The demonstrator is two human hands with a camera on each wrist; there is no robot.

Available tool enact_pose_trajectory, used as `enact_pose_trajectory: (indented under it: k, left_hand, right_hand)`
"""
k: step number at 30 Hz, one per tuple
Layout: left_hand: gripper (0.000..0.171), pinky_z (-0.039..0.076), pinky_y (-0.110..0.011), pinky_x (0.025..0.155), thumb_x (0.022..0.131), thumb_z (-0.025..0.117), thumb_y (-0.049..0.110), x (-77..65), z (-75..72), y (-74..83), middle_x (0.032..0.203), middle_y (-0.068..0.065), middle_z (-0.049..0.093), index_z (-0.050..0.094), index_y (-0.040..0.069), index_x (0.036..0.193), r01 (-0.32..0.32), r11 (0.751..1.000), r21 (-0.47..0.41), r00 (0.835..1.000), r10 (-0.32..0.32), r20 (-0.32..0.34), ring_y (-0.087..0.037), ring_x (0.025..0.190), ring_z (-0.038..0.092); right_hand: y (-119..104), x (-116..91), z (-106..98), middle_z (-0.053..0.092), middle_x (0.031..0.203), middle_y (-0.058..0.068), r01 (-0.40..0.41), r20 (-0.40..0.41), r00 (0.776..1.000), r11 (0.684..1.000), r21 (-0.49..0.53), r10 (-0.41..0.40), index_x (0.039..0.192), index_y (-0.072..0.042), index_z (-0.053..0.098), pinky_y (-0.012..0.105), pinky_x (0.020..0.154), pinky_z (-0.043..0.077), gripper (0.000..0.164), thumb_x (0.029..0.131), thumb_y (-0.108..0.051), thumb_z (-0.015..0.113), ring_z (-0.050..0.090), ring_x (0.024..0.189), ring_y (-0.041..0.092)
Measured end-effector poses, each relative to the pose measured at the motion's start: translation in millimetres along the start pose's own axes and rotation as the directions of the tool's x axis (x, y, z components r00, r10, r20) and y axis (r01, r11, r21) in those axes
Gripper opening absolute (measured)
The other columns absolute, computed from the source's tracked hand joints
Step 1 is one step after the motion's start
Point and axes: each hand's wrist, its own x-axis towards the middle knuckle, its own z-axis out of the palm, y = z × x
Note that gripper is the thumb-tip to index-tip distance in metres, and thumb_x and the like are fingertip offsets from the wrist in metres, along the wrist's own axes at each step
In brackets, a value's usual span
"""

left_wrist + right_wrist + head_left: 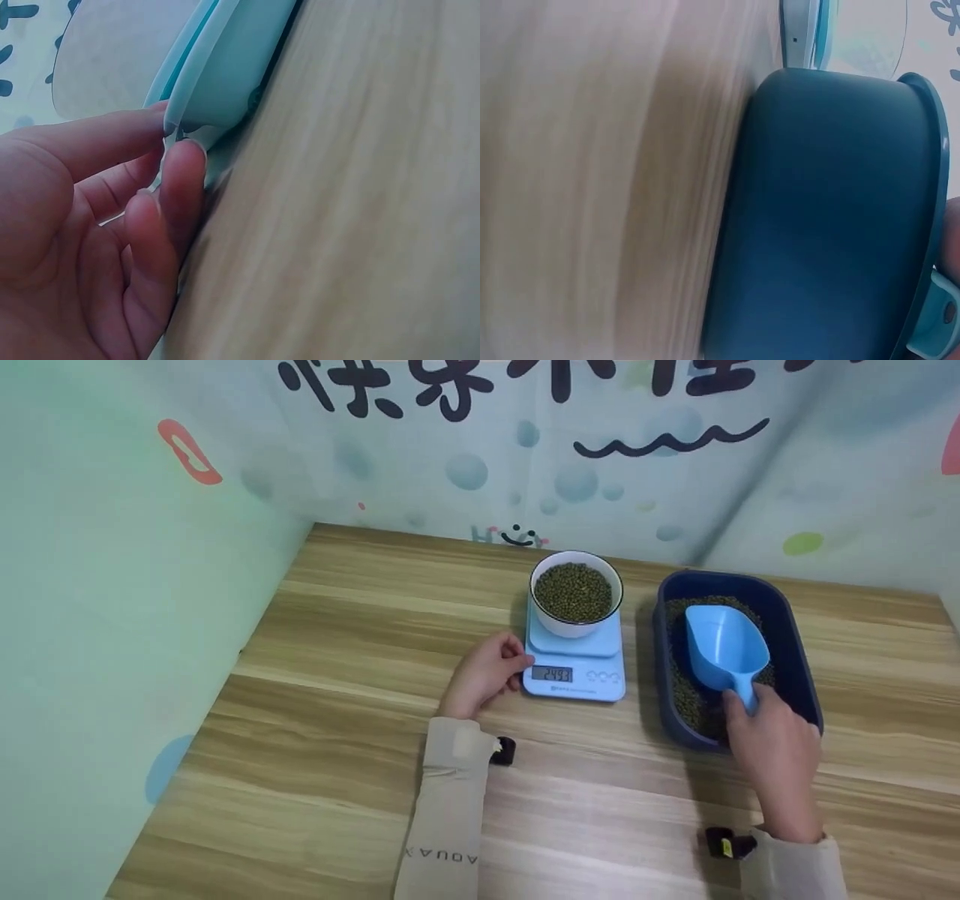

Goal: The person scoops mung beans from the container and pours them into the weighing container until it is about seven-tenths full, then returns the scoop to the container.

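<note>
My left hand (487,671) is at the left edge of a light blue kitchen scale (607,690). Its thumb and a fingertip pinch the scale's rim, as the left wrist view shows close up. On the scale stands a white bowl (571,626) with a dark rim, filled with small green beans (574,592). The lit display (553,674) appears to read 2493. My right hand (776,742) grips the handle of a blue scoop (724,641) over a navy tub (799,660) of the same beans. The scoop looks empty. In the right wrist view, the tub wall (832,217) hides most of that hand.
A wooden table (315,720) carries everything. Behind it hangs a printed cloth (420,457) with dark lettering, and a pale green wall (97,622) rises at the left. Black wrist devices (504,751) sit at both sleeves. A gap separates the scale from the tub.
</note>
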Motion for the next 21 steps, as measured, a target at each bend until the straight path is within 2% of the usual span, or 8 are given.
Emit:
enact_pose_trajectory:
  k: [7, 16, 18, 21]
  left_hand:
    - [0.012, 0.042, -0.025, 0.046, 0.085, 0.060, 0.024, -0.2, 5.6, 3.5, 0.073, -0.005, 0.058, 0.052, 0.015, 0.087, 0.006, 1.000, 0.002, 1.000, -0.006, 0.016, -0.017, 0.057, 0.055]
    - [0.012, 0.040, -0.024, 0.044, 0.086, 0.060, 0.024, 4.0, 11.6, 7.8, 0.071, -0.005, 0.057, 0.052, 0.015, 0.087, 0.003, 1.000, 0.010, 1.000, -0.003, 0.005, -0.018, 0.056, 0.054]
    - [0.012, 0.040, -0.024, 0.044, 0.085, 0.060, 0.024, 4.0, 11.8, 8.2, 0.071, -0.005, 0.058, 0.052, 0.015, 0.086, 0.003, 1.000, 0.012, 1.000, -0.003, 0.008, -0.017, 0.056, 0.054]
    - [0.012, 0.040, -0.023, 0.044, 0.085, 0.060, 0.024, 2.9, 11.9, 7.7, 0.071, -0.005, 0.058, 0.052, 0.015, 0.086, 0.000, 1.000, 0.006, 1.000, 0.000, 0.013, -0.017, 0.057, 0.054]
  right_hand:
    - [4.5, 0.9, -5.8, 0.046, 0.062, 0.009, -0.044, 0.030, 0.999, 0.999, 0.030, 0.044, 0.080, -0.004, 0.049, 0.036, 0.057, 0.023, 0.037, 0.093, -0.038, 0.041, 0.042, 0.058, 0.027]
    - [11.3, 6.9, -4.7, 0.053, 0.072, 0.011, -0.115, 0.081, 0.991, 0.992, 0.050, 0.110, 0.098, -0.001, 0.053, 0.037, 0.060, 0.024, 0.046, 0.091, -0.045, 0.040, 0.045, 0.067, 0.028]
    - [12.2, 6.4, -4.6, 0.054, 0.072, 0.012, -0.116, 0.080, 0.991, 0.992, 0.052, 0.111, 0.098, -0.002, 0.054, 0.037, 0.060, 0.025, 0.046, 0.091, -0.046, 0.040, 0.046, 0.069, 0.028]
    - [12.6, 6.3, -5.3, 0.052, 0.067, 0.010, -0.093, 0.066, 0.994, 0.995, 0.038, 0.090, 0.089, -0.004, 0.055, 0.037, 0.058, 0.025, 0.045, 0.090, -0.047, 0.041, 0.046, 0.066, 0.028]
